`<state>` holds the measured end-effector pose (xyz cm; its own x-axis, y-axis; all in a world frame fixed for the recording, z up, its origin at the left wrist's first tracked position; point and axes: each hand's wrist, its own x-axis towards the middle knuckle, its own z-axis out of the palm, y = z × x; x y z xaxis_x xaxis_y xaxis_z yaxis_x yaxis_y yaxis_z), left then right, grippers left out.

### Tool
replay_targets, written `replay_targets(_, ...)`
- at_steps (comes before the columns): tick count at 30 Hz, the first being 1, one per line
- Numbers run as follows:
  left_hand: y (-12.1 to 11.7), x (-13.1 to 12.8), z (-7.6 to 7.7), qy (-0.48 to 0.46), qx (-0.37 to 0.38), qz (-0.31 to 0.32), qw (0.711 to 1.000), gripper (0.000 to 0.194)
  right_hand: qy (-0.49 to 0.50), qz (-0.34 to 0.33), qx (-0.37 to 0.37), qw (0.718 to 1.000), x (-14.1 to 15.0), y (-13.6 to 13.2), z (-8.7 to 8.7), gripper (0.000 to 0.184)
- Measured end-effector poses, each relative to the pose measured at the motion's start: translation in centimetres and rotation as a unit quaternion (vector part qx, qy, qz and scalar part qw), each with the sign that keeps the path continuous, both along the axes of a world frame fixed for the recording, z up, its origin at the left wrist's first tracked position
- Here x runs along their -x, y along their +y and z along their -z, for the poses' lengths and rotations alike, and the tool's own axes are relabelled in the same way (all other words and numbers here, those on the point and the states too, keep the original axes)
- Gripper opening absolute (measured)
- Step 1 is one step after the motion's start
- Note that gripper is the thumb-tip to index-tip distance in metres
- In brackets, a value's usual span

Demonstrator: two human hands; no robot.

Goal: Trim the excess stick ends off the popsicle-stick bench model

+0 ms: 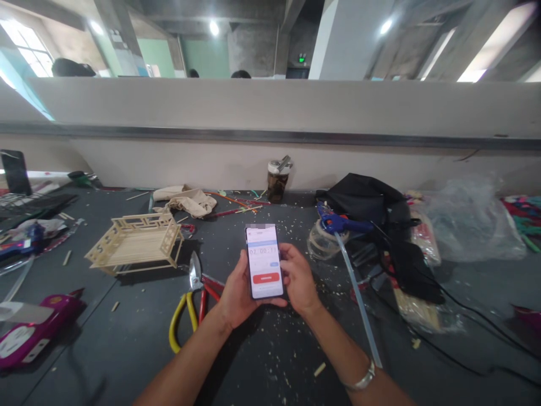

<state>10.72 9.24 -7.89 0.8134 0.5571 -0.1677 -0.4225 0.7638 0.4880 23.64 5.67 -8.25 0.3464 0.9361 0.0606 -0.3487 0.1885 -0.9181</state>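
A smartphone (264, 261) with a lit screen showing a timer and a red button is held upright over the dark table (262, 361). My left hand (235, 293) wraps its left edge and back, fingers closed round it. My right hand (298, 279) grips the right edge, thumb near the screen. Just left of my left hand lie yellow-handled snips (190, 299) and red-handled pliers (208, 290). A small wooden stick-built bench model (136, 241) stands further left.
A blue glue gun (338, 223) with a clear glue stick (358, 296) lies right, beside a black bag (372, 206) and cables. A jar (277, 180), cloth (186, 201), plastic bag (473, 220) and a pink object (31, 332) sit around. Wood scraps litter the surface.
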Motion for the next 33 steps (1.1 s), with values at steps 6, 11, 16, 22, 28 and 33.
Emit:
replay_targets(6, -0.07, -0.01, -0.06, 0.019, 0.003, -0.008, 1.000, 0.059, 0.053, 0.000, 0.035, 0.998, 0.10, -0.06, -0.31, 0.022)
replay_targets(11, -0.01, -0.03, 0.09, 0.026, 0.001, -0.010, 1.000, 0.060, 0.064, -0.001, 0.038, 0.997, 0.04, -0.02, -0.22, 0.021)
replay_targets(16, 0.01, -0.10, 0.14, 0.032, -0.005, -0.004, 0.999, 0.061, 0.067, 0.008, 0.048, 0.997, 0.01, 0.02, -0.03, 0.021)
replay_targets(22, 0.05, 0.01, 0.45, 0.015, -0.016, 0.007, 1.000, 0.063, 0.080, 0.009, 0.054, 0.995, 0.03, 0.03, -0.14, 0.020)
replay_targets(28, 0.14, 0.05, 0.41, 0.016, -0.025, 0.011, 0.999, 0.064, 0.091, 0.029, 0.058, 0.994, 0.08, 0.23, 0.30, 0.020)
replay_targets(33, 0.05, -0.02, -0.02, 0.014, -0.023, 0.017, 0.999, 0.064, 0.104, 0.090, 0.071, 0.988, 0.07, 0.50, 0.23, 0.024)
